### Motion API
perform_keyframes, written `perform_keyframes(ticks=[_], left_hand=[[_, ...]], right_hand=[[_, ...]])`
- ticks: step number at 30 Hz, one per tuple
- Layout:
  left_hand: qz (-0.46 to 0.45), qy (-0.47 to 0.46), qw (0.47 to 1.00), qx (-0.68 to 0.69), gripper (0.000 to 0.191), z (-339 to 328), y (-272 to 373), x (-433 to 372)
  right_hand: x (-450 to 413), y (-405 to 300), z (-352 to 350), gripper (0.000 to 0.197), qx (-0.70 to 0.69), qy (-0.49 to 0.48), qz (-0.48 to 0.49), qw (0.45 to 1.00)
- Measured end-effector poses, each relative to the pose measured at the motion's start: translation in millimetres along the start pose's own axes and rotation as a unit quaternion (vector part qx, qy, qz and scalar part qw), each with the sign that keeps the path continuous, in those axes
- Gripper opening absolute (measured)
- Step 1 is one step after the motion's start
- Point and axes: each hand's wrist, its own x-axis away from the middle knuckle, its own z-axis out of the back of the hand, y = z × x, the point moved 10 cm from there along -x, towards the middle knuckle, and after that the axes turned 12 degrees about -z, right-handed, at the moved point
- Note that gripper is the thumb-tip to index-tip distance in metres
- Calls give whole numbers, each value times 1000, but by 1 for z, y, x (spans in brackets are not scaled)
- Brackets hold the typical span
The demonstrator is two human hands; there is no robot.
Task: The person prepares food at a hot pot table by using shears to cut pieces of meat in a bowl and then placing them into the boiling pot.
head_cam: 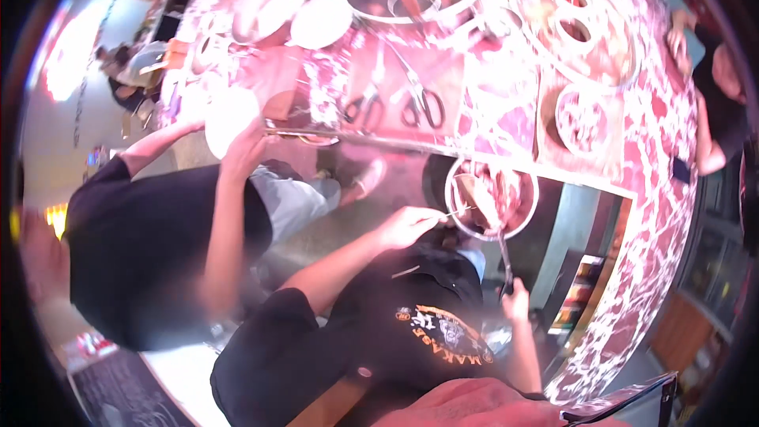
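Observation:
A round metal bowl with pieces of meat in it is before me, just off the table's near edge. My left hand is at its left side and pinches a thin metal utensil that reaches over the rim. A long, pale tan piece lies across the bowl; what it is made of is unclear. Lower right, my right hand grips a black-handled metal tool, which looks like scissors. Its far end reaches the bowl's near rim, by the pale piece.
On the red-and-white marbled table are two pairs of scissors, a large metal pot, an oval platter and a small bowl of pieces. At left, a co-worker holds a white, overexposed object. Another person is at right.

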Motion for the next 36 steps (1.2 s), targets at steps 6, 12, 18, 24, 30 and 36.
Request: perform_keyframes(ticks=[6, 12, 18, 24, 30, 36], left_hand=[[-166, 249, 953, -49, 30, 132, 131, 39], [-244, 351, 899, -98, 26, 259, 248, -10], [-254, 299, 920, 1, 24, 389, 244, -197], [-137, 330, 924, -132, 24, 456, 173, -325], [71, 259, 924, -272, 31, 451, 178, -377], [99, 169, 905, -378, 34, 475, 157, -378]], right_hand=[[22, -154, 67, 39, -19, -8, 58, 998], [-22, -286, 136, 45, -66, 84, 234, 966], [-80, -465, 196, 38, 55, 189, 269, 943], [-149, -658, 202, 51, 173, 258, 228, 923], [-233, -739, 175, 50, 401, 256, 128, 871], [-264, -799, 117, 37, 479, 226, 182, 829]])
